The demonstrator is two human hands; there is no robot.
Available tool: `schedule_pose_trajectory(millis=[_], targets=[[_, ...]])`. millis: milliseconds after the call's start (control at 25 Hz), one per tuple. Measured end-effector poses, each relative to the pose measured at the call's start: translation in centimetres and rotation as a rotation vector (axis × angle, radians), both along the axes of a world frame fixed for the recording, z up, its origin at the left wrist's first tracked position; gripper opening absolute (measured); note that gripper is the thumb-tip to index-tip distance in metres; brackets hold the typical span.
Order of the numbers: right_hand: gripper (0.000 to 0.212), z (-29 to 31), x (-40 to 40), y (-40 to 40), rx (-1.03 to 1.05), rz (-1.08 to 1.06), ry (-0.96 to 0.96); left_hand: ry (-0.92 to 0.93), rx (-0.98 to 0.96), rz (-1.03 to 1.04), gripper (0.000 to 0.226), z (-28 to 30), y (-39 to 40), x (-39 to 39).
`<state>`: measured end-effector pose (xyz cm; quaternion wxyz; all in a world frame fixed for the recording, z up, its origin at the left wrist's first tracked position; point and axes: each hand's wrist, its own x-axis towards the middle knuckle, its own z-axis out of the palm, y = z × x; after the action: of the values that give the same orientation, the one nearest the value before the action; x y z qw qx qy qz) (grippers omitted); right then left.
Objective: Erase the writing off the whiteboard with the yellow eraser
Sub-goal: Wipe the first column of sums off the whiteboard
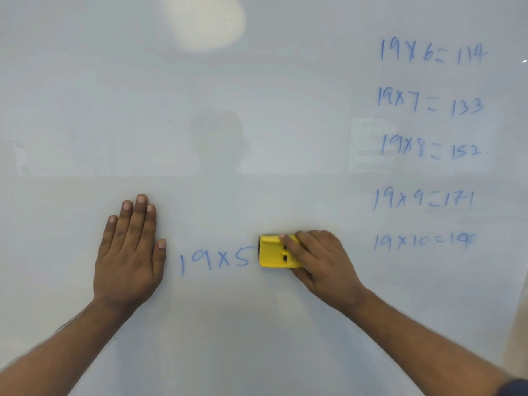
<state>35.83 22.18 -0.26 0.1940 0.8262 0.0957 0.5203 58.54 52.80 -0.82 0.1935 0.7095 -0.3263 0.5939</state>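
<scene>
The whiteboard fills the view. My right hand grips the yellow eraser and presses it flat on the board, just right of the blue writing "19 x 5". My left hand lies flat on the board with fingers spread, left of that writing, holding nothing. A column of blue sums, from 19 x 6 = 114 down to 19 x 10 = 190, runs down the right side of the board.
A bright light reflection shows at the top of the board. The board's right edge is at the lower right.
</scene>
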Motion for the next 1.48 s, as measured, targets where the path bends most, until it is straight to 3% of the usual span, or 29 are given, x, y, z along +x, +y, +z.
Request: schedule_pose_trajectory(millis=[200,520,800,1040,1320,1480], targets=[[0.049,-1.6,-1.9,-1.3,-0.243,-0.04,0.105,0.007,0.009,0.002,0.063,-0.1,0.3,-0.1],[0.052,1.2,1.7,2.9,0.065,0.014,-0.076,-0.002,0.009,-0.008,0.063,-0.4,0.3,-0.1],[0.046,0.0,0.4,2.5,-0.224,0.013,0.081,-0.006,0.02,0.004,0.062,-1.0,0.7,-0.2],[0.049,3.5,2.6,4.8,0.001,0.042,-0.06,-0.006,-0.001,0.01,0.061,-1.4,0.4,-0.2],[0.051,-0.9,2.0,4.5,-0.225,0.043,0.107,0.004,0.007,0.008,0.061,-1.7,1.0,-0.3],[0.052,1.8,1.6,3.1,-0.122,0.017,0.002,0.002,-0.003,0.017,0.061,-1.9,0.8,-0.2]])
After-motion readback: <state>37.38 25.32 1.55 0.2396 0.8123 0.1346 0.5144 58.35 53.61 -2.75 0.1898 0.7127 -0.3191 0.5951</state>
